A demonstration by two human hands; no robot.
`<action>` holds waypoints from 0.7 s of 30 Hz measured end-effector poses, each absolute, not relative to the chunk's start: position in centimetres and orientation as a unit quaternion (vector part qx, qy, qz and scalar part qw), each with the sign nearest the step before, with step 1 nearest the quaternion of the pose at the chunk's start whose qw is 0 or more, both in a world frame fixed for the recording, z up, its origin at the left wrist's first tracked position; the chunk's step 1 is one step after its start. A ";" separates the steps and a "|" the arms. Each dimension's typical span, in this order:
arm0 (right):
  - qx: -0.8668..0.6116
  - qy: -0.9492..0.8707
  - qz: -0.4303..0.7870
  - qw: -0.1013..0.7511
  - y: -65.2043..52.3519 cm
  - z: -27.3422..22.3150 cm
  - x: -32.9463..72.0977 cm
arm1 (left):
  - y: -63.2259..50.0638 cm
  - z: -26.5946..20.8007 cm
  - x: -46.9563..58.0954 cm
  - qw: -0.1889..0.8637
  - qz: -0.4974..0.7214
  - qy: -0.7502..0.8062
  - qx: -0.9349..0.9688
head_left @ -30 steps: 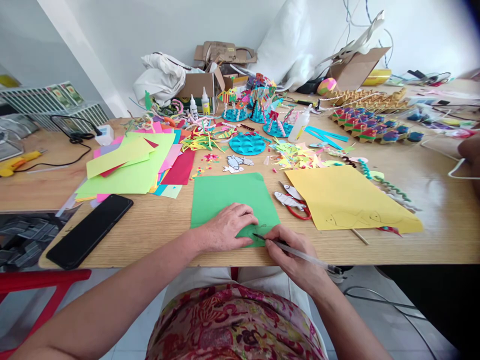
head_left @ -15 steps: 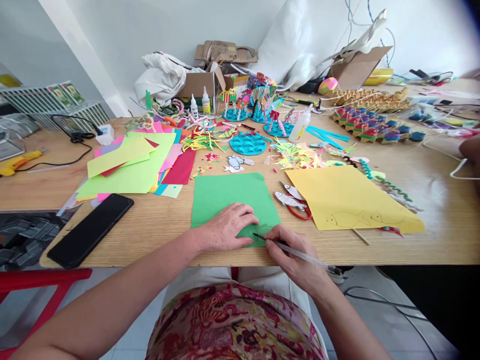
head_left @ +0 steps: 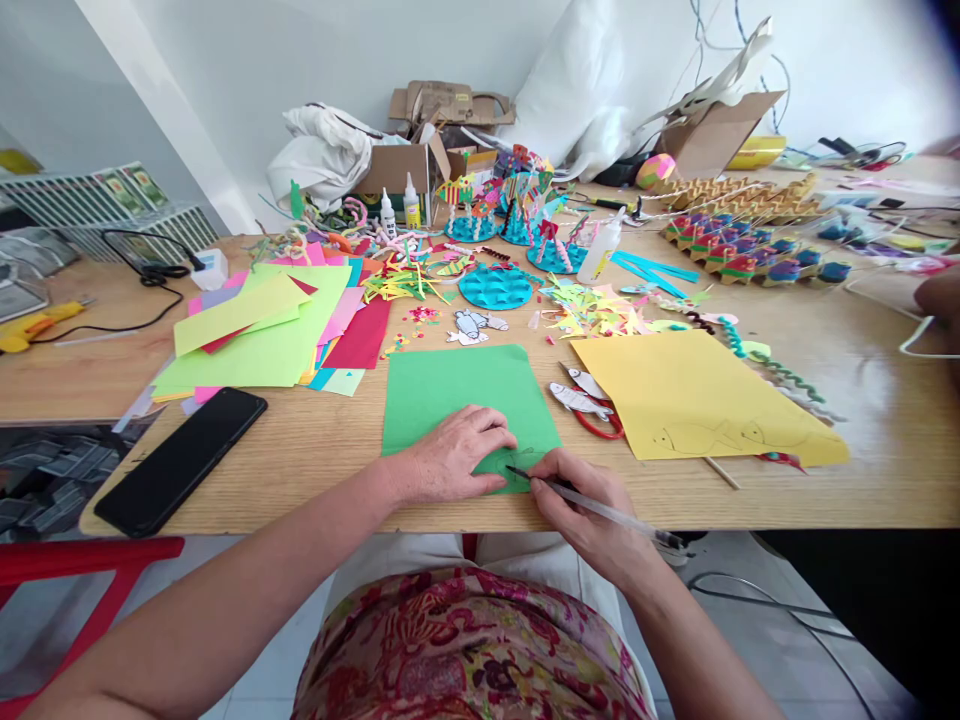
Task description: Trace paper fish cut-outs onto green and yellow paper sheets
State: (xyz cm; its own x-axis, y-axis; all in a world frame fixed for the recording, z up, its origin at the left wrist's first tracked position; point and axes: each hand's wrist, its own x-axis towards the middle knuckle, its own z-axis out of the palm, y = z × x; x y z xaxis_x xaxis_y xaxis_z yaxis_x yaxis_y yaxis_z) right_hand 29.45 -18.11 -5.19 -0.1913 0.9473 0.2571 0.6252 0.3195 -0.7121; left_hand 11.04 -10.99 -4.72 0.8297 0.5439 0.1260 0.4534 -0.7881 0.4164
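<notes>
A sheet of green paper (head_left: 457,390) lies at the table's front edge, with a faint outline drawn near its lower right corner. Across its lower part rests my left hand (head_left: 457,455), fingers spread and pressing the sheet flat. My right hand (head_left: 585,500) is closed around a pen (head_left: 615,515) with a clear barrel, its tip touching the paper by the outline. Just right of the sheet are white paper fish cutouts (head_left: 579,401) on red-handled scissors (head_left: 604,430). A yellow sheet (head_left: 690,390) farther right carries pencil-like fish outlines along its near edge.
To the left lie a black phone (head_left: 184,455) and a stack of coloured paper (head_left: 255,350). Behind the green sheet are paper scraps (head_left: 592,305), a blue scalloped disc (head_left: 495,287) and a glue bottle (head_left: 601,250). Another person's hand (head_left: 941,300) shows at the right edge.
Almost nothing differs: both my hands and the pen keep their places on the green sheet. The other person's hand at the right edge has shifted slightly.
</notes>
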 end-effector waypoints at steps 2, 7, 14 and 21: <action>-0.535 -0.729 0.244 0.349 -18.1 -5.3 29.5 | -11.0 -4.7 11.0 0.188 0.121 0.265 0.938; -0.549 -0.686 0.287 0.380 -18.4 -5.0 30.3 | -11.0 -4.7 10.9 0.194 0.121 0.268 0.936; -0.545 -0.704 0.268 0.368 -18.4 -3.0 29.8 | -11.0 -4.6 11.0 0.191 0.120 0.262 0.938; -0.544 -0.686 0.324 0.360 -17.7 -4.7 29.2 | -11.0 -4.7 11.0 0.191 0.125 0.262 0.938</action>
State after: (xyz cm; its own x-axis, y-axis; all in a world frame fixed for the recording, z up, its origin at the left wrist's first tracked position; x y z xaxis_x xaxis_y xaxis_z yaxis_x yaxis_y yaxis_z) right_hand 29.19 -17.71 -4.74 -0.1492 0.9787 0.1408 0.5134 0.1984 -0.8349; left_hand 10.96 -11.02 -4.72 0.8311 0.5396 0.1345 0.4440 -0.7896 0.4236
